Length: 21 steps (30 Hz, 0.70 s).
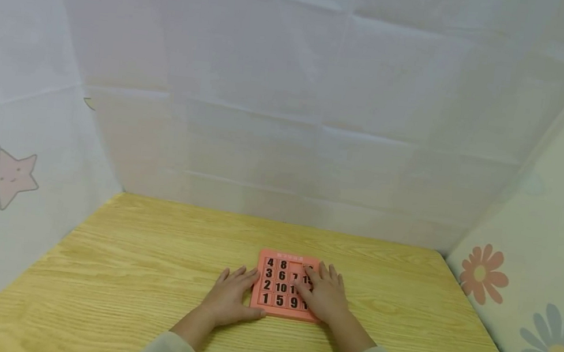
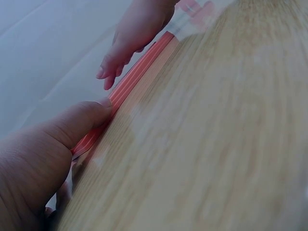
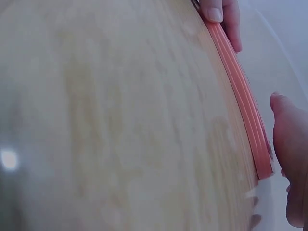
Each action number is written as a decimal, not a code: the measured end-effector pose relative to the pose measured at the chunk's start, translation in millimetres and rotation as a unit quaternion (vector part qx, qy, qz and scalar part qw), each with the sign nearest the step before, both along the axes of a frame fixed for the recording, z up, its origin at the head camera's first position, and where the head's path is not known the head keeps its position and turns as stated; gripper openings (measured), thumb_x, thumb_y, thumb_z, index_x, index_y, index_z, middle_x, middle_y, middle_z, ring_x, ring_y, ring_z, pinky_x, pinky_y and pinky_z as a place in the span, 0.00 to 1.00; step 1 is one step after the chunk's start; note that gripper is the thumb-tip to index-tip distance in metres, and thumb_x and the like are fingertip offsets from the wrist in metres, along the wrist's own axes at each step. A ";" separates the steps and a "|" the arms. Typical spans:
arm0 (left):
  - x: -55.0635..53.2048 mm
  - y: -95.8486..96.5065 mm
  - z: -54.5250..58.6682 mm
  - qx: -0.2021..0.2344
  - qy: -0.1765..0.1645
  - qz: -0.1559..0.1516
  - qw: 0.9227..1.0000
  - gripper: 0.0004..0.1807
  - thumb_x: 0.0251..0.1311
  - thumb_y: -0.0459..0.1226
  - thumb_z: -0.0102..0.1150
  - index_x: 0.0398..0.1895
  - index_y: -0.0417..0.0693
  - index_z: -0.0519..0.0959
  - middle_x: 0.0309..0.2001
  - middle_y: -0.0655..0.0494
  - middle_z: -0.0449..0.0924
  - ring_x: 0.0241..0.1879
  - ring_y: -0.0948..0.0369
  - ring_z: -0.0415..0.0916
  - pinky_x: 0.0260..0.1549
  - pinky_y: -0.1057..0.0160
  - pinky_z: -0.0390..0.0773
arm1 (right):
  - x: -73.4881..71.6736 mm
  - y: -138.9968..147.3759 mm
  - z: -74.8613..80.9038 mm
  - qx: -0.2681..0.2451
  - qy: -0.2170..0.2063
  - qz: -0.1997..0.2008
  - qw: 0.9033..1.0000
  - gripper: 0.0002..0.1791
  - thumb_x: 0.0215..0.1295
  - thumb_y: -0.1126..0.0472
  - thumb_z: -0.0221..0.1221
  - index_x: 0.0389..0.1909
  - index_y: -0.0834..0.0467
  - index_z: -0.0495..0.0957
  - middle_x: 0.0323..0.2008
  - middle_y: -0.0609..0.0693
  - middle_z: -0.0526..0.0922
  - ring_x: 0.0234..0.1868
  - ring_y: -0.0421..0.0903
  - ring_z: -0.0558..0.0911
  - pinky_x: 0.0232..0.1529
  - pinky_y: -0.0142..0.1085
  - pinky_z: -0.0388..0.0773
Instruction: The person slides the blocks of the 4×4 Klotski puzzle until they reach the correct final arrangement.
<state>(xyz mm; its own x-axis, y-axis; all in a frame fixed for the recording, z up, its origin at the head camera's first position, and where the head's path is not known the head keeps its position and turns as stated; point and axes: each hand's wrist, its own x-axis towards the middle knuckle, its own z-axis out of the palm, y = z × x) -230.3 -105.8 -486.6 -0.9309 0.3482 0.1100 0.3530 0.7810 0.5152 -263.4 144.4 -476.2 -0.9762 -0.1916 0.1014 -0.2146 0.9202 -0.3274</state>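
Observation:
A pink number slide puzzle [image 1: 273,293] lies flat on the table, its black-numbered tiles facing up. One gap shows in its top row, right of the 8. My left hand [image 1: 230,299] holds the lower left corner, fingers along the left side and thumb against the near edge. The left wrist view shows that thumb [image 2: 89,115] on the frame's pink side. Over the right-hand columns spreads my right hand [image 1: 328,298], its thumb and index finger above the tiles and other fingers beyond the right edge. It hides several tiles there.
The wood-grain table [image 1: 146,265] extends around the puzzle on all sides. A pale cloth wall [image 1: 281,94] rises at the back, with printed cloth sides left and right, bearing a star [image 1: 9,177] and flowers [image 1: 484,273].

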 end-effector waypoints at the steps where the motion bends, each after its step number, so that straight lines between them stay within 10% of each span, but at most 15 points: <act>1: 0.0 0.0 0.1 0.000 0.000 0.000 1.000 0.51 0.50 0.65 0.64 0.72 0.45 0.65 0.73 0.49 0.63 0.75 0.45 0.54 0.74 0.37 0.43 | 0.3 -2.2 0.5 -0.002 0.003 0.002 1.000 0.35 0.70 0.35 0.48 0.69 0.52 0.69 0.74 0.63 0.58 0.76 0.66 0.52 0.75 0.63 0.46; 21: -1.4 -0.6 -1.7 -0.009 0.007 -0.005 1.000 0.51 0.51 0.66 0.62 0.72 0.45 0.65 0.74 0.51 0.63 0.75 0.44 0.54 0.74 0.36 0.44 | -4.0 -51.0 2.1 0.024 -0.004 0.048 0.999 0.36 0.70 0.32 0.44 0.72 0.47 0.66 0.76 0.60 0.55 0.77 0.64 0.50 0.76 0.61 0.46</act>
<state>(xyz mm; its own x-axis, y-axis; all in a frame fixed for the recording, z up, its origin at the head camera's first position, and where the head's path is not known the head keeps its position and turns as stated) -231.7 -106.4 -488.3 -0.9258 0.3595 0.1170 0.3682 0.7868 0.4954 -267.3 93.5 -474.2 -0.9540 -0.2884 0.0821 -0.2997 0.9101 -0.2861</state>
